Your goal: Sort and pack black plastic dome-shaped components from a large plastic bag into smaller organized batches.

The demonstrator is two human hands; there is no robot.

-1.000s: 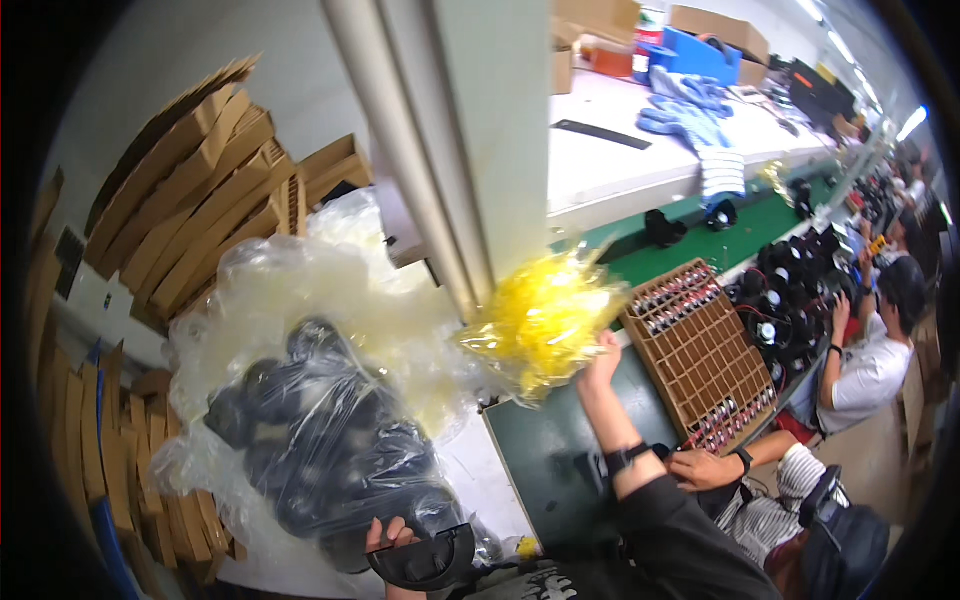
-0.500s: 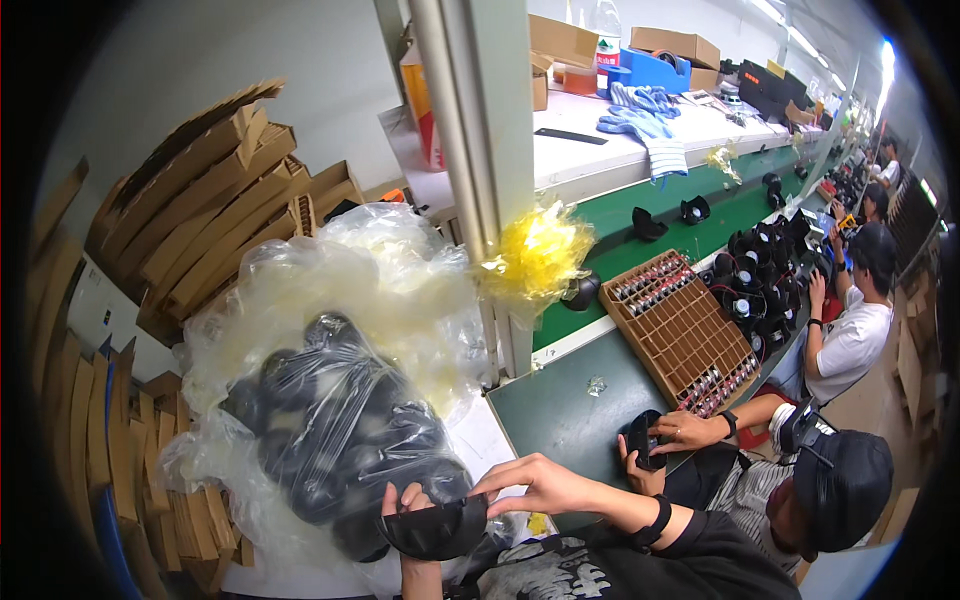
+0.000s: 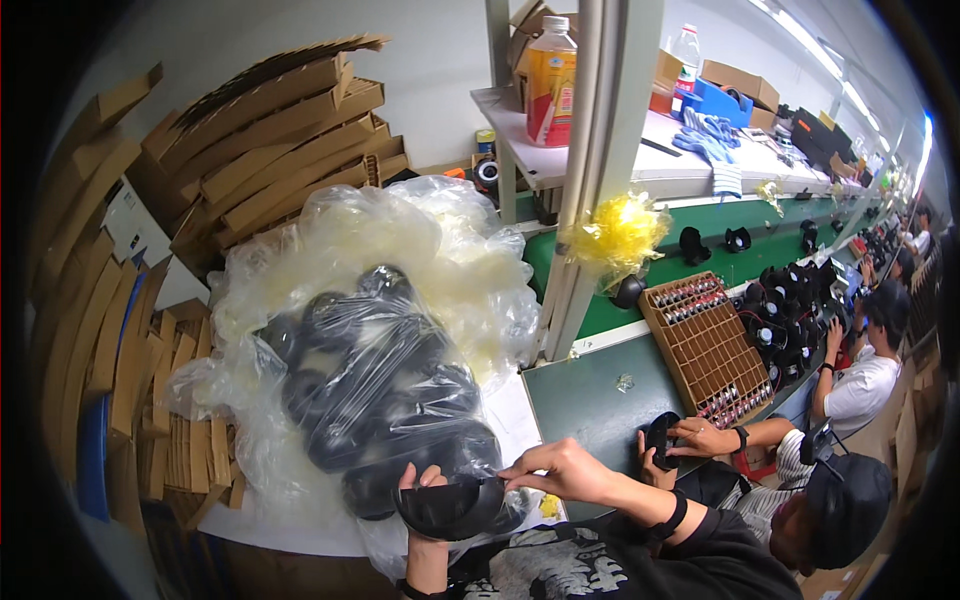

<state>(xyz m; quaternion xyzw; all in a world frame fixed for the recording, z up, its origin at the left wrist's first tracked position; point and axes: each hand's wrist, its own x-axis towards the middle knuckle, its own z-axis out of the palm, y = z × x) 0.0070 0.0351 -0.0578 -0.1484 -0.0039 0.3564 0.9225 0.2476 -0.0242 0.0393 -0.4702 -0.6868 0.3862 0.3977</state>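
Observation:
A curved black plastic shell [image 3: 450, 512] is held low in front of me. My left hand [image 3: 424, 480] grips it from behind, its fingertips showing above the upper edge. At the shell's right end, my right hand [image 3: 565, 472] pinches the rim between thumb and forefinger; whether a thin film is caught there too is too small to tell. Just beyond my hands lies a clear plastic bag [image 3: 480, 235] heaped over several rounded black shells [image 3: 385, 375] of similar look.
Flattened cardboard [image 3: 290, 110] is stacked on the left. A partitioned brown tray [image 3: 705, 345] with small metal parts lies on the bench to the right. Beside me a co-worker's hands [image 3: 690, 438] hold another black part. A post [image 3: 590, 180] carries yellow film [image 3: 625, 232].
The whole view has swung left, so things sit further right in the picture. My hands keep hold of the shell, the right fingertips slightly further out along its end.

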